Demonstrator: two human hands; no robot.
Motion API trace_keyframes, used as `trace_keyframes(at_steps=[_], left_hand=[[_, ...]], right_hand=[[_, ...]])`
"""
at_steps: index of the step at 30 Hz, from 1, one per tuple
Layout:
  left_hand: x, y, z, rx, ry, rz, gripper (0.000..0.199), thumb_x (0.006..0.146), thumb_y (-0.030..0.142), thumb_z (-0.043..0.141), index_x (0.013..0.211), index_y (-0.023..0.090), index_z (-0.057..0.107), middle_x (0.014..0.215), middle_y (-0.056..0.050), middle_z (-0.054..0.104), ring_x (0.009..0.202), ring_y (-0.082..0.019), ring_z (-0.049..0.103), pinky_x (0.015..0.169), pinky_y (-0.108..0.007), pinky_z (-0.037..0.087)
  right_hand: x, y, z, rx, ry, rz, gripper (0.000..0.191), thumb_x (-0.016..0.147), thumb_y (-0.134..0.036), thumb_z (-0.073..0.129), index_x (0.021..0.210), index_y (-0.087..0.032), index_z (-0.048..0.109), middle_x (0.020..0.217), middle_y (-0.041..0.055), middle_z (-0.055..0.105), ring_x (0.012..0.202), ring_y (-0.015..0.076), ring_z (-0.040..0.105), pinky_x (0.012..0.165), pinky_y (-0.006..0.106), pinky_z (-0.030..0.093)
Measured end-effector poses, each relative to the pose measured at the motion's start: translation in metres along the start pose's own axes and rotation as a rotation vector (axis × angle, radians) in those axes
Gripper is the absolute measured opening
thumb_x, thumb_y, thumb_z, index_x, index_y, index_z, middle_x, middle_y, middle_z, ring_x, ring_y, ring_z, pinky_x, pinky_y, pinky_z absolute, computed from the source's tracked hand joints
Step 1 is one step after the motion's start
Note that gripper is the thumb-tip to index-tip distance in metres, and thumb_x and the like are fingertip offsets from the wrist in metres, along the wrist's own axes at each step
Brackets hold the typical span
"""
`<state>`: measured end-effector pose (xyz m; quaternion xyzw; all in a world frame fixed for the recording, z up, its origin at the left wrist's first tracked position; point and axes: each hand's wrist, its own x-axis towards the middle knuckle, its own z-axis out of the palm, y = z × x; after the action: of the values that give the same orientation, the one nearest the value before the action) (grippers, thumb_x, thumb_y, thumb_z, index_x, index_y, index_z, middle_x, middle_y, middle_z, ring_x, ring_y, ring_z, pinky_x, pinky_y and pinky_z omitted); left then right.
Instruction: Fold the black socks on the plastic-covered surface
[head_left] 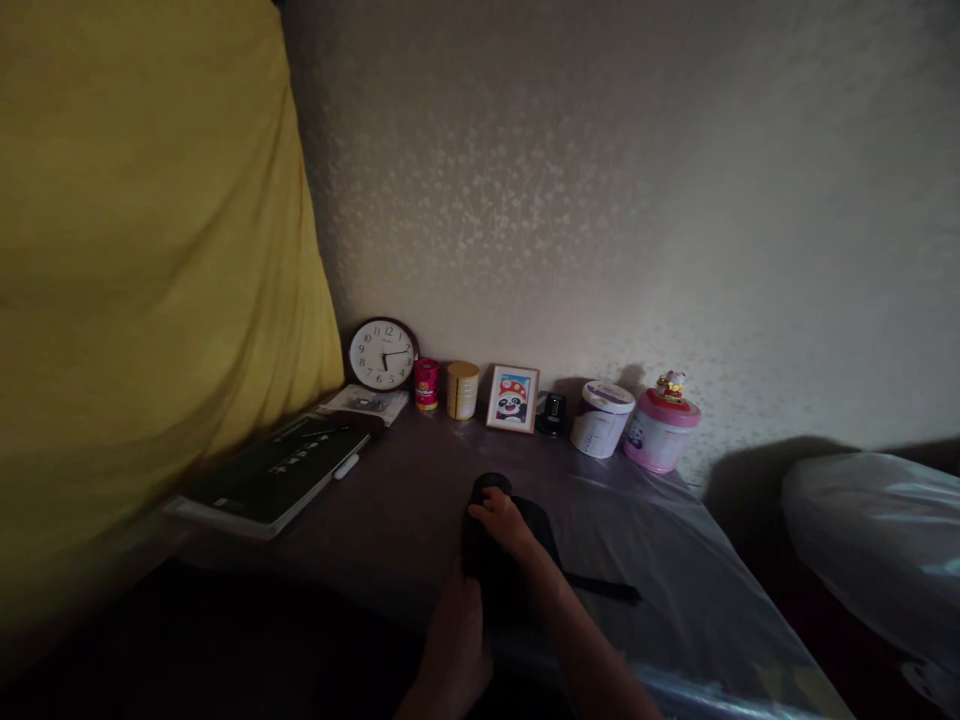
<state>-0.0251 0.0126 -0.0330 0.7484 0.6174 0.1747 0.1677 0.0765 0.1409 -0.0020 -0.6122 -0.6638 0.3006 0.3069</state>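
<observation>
A black object with a rounded end and a strap [536,525] lies low in the middle of the table; it is too dark to name its kind. My right hand [504,516] is closed over its far rounded end, thumb and fingers curled on the top. At its near left side my left hand [457,615] is closed against it, the fingertips lost in shadow. From its right side a dark strap [606,587] stretches over the table cover.
Along the wall stand a clock [384,355], a red can [426,384], a yellow tin [463,390], a framed panda picture [513,398], a small black item [552,413], a white tub [601,420] and a pink tub [661,432] bearing a figurine. A green-covered book [277,470] lies left.
</observation>
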Motion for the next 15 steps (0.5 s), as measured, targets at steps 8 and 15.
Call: trace_keyframes(at_steps=[8,15], left_hand=[[-0.013,-0.021,0.006,0.017,0.313,0.097,0.045,0.079,0.021,0.043,0.123,0.01,0.039,0.121,-0.018,0.052,0.112,-0.027,0.051,0.094,-0.044,0.044],[-0.002,0.012,-0.013,0.107,0.431,0.252,0.032,0.078,0.017,0.046,0.109,0.017,0.053,0.118,-0.01,0.051,0.111,-0.026,0.048,0.094,-0.045,0.043]], right_hand=[[-0.012,-0.018,-0.004,0.028,-0.219,-0.126,0.026,0.084,-0.025,0.041,0.098,-0.013,0.06,0.069,0.0046,0.07,0.062,0.0142,0.062,0.059,0.023,0.043],[-0.023,-0.019,-0.008,0.02,-0.288,-0.311,0.021,0.082,-0.019,0.044,0.086,-0.018,0.065,0.08,0.0021,0.071,0.075,0.0136,0.063,0.068,0.023,0.045]])
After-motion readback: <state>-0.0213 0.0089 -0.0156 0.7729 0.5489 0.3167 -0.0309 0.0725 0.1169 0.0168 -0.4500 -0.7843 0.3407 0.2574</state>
